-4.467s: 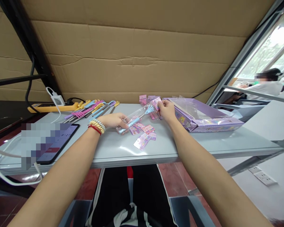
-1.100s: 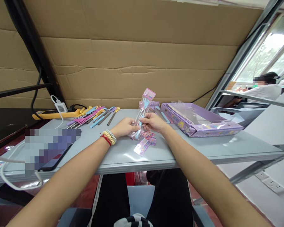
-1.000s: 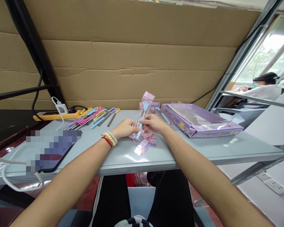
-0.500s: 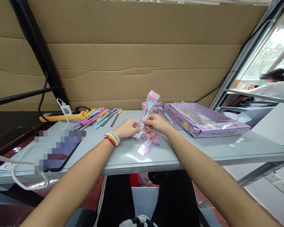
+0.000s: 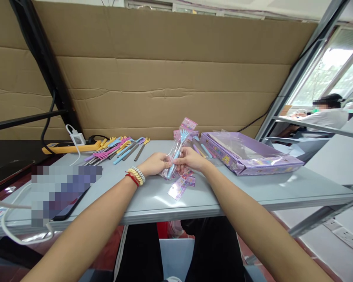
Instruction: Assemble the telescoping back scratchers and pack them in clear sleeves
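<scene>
A light-blue back scratcher [image 5: 183, 136] stands claw end up in a clear plastic bag with a pink-purple header [image 5: 188, 124]. My left hand [image 5: 156, 163] pinches the bag at its lower left side. From the right, my right hand [image 5: 191, 159] is closed round the handle and bag near the middle. Below the hands, small purple and pink cards [image 5: 178, 188] lie on the grey table [image 5: 153, 199]. More bagged back scratchers [image 5: 205, 148] rest just behind my right hand. Loose back scratchers [image 5: 123, 149] in several colours are piled to the left.
On the right is an open purple box [image 5: 267, 166] with clear plastic bags [image 5: 233, 144] in it. A phone [image 5: 72, 203], white cable and yellow power strip [image 5: 73, 147] lie at the left. Cardboard [image 5: 164, 78] closes off the back. Another person [image 5: 326, 117] sits far right.
The view has tilted up slightly, so things sit a little lower in it. Both hands keep hold of the bagged back scratcher, with only small finger shifts.
</scene>
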### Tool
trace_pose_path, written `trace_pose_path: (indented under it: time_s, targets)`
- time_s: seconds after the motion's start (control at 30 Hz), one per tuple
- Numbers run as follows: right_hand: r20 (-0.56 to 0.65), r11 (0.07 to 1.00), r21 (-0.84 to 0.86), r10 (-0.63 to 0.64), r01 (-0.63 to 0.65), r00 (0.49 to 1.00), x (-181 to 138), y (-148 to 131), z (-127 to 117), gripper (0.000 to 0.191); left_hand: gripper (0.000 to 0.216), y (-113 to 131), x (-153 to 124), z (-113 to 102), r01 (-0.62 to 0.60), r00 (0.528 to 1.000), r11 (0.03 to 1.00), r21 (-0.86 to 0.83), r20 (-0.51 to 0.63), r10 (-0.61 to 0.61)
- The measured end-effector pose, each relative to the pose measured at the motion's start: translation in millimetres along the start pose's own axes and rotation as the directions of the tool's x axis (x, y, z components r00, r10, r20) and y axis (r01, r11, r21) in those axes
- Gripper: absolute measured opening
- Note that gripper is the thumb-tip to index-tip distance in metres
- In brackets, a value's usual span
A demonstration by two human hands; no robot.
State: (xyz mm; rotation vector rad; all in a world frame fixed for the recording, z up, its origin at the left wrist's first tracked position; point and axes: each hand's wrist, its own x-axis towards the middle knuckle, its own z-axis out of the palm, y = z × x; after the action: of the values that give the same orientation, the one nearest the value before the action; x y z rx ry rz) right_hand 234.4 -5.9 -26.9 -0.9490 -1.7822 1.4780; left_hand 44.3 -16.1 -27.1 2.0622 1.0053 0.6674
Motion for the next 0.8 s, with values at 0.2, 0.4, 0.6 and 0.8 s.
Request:
trace_pose_path:
  time_s: [0.2, 0.4, 0.6, 0.8]
  targets:
    - [-0.204, 0.971, 0.219, -0.05, 0.095, 0.978, 4, -3, -8, 0.036, 0.025, 0, -6, -9, 0.091, 0.989, 0.996, -0.002, 0.119, -0.09]
    - [-0.379, 0.923, 0.31, -0.099, 0.227, 0.92, 0, -8, -19, 0.03, 0.03, 2, -9, -15, 0.086, 0.98, 0.996, 0.007, 0.181, -0.086]
    - [-0.387, 0.933, 0.299, -0.071, 0.199, 0.919, 1, -7, -19, 0.028, 0.028, 5, -10, -15, 0.122, 0.976, 0.991, 0.047, 0.173, -0.129]
    - [-0.403, 0.933, 0.303, -0.058, 0.193, 0.913, 1, -8, -19, 0.026, 0.028, 6, -10, -14, 0.126, 0.977, 0.992, 0.009, 0.172, -0.126]
